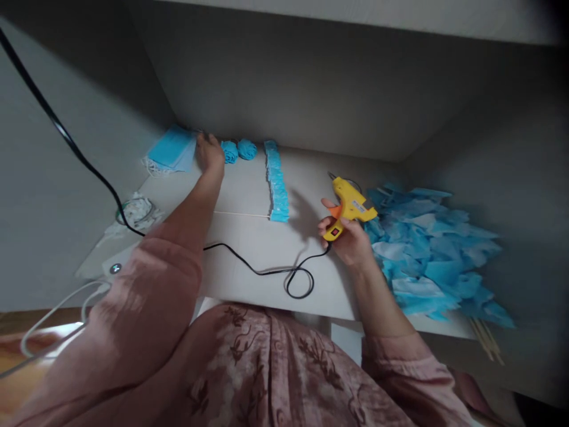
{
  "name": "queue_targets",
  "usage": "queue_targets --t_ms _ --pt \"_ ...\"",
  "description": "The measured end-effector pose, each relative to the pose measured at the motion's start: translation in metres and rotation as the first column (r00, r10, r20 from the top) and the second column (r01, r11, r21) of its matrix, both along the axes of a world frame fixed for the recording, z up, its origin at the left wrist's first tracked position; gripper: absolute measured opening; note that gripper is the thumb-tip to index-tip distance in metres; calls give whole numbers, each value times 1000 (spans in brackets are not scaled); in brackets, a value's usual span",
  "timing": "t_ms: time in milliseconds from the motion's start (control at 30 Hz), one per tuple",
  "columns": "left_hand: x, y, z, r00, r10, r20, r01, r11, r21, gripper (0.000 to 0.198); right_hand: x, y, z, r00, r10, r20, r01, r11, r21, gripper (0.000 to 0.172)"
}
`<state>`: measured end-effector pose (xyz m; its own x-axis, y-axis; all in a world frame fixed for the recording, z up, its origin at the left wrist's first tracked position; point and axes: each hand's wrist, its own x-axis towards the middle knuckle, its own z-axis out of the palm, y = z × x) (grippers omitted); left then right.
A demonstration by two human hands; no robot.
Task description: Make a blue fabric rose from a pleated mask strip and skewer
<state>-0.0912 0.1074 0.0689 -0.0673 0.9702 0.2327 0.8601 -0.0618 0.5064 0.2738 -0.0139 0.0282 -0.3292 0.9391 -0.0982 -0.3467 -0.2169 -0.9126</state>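
Observation:
My right hand [351,240] is closed around the grip of a yellow glue gun [355,204], whose nozzle points up and left above the table. At the back left, my left hand [210,152] reaches in between a stack of blue face masks [171,148] and two blue fabric rosettes [239,150]. Its fingers are bent and close together; whatever they may hold is hidden. Between the hands lies a gathered blue strip [276,184], with a thin stick [242,214] running left from its lower end.
A heap of cut blue fabric pieces [435,243] covers the right side, with wooden sticks [486,339] below it. The black cord [249,265] loops over the table [253,284]. White scraps [136,210] and a white power strip [116,264] are at left. Walls enclose the back and sides.

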Motion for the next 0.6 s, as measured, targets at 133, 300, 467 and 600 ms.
queue_targets --t_ms 133,300,467,600 --pt "12 -6 10 984 117 132 -133 984 122 53 -7 -1 -4 1000 -5 -8 5 1000 24 57" --pt "53 -29 3 930 203 307 -258 955 149 52 -18 7 4 993 -118 7 118 993 -23 49" --pt "51 -42 -32 977 133 168 -139 990 30 50 -26 40 23 974 -187 -130 199 976 87 45" --pt "6 -13 -50 868 471 159 -477 879 -6 60 -35 82 12 954 -279 -109 292 948 127 50"
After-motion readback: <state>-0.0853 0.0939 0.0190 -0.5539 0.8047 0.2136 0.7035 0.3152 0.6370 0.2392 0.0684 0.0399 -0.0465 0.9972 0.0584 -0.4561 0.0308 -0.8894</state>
